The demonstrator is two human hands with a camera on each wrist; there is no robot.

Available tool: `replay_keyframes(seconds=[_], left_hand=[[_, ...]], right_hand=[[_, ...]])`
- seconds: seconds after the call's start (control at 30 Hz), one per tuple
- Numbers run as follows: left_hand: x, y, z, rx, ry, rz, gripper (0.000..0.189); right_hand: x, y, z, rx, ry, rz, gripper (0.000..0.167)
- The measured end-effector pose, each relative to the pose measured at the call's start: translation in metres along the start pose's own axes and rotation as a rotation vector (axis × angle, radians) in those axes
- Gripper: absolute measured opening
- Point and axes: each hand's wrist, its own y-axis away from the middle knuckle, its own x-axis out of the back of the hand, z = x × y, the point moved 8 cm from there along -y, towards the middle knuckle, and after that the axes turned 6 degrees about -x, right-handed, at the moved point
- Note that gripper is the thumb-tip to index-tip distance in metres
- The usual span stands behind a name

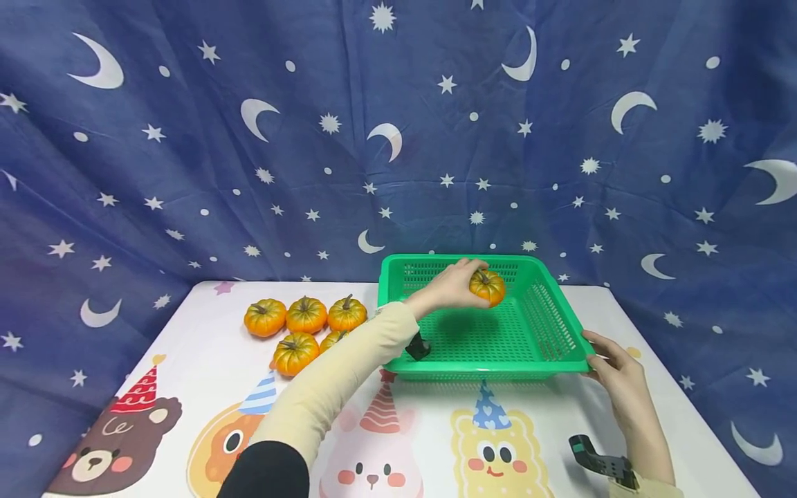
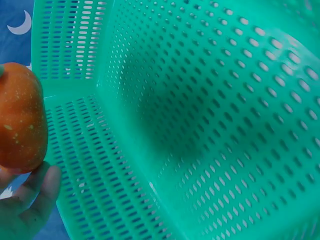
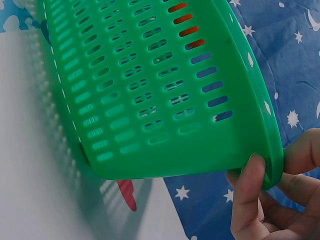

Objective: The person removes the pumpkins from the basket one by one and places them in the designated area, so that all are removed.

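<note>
In the head view my left hand (image 1: 453, 285) holds a small orange-yellow pumpkin (image 1: 488, 288) by its side, over the inside of a green plastic basket (image 1: 479, 367). The left wrist view shows the same pumpkin (image 2: 21, 120) at its left edge, fingers against its underside and the basket's slotted walls beyond. At the basket's front right corner, my right hand (image 1: 618, 366) grips the rim. Seen from the right wrist, the thumb and fingers pinch that corner from both sides, and a bit of orange shows through the wall slots.
Several more small pumpkins (image 1: 295, 353) sit grouped on the table left of the basket, partly hidden by my left sleeve (image 1: 349, 377). A white tabletop (image 1: 429, 443) with cartoon animals lies beneath. Behind hangs a blue curtain (image 1: 429, 145) with moons and stars.
</note>
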Motion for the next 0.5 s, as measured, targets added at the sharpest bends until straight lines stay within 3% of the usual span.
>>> replay_keyframes(seconds=[0.07,0.17,0.3,0.5], left_hand=[[0.003,0.006,0.0,0.006,-0.005,-0.008,0.073],[0.009,0.013,0.002,0.01,-0.028,-0.01,0.073],[0.017,0.02,0.004,0.001,-0.055,-0.012,0.073],[0.026,0.032,0.009,-0.028,-0.054,-0.032,0.073]], right_hand=[[0.0,0.002,-0.002,0.001,-0.002,-0.007,0.045],[-0.005,0.02,-0.033,-0.011,0.064,-0.009,0.046],[-0.009,0.033,-0.054,-0.032,0.114,-0.017,0.047],[0.0,-0.001,0.001,0.011,0.026,-0.006,0.045]])
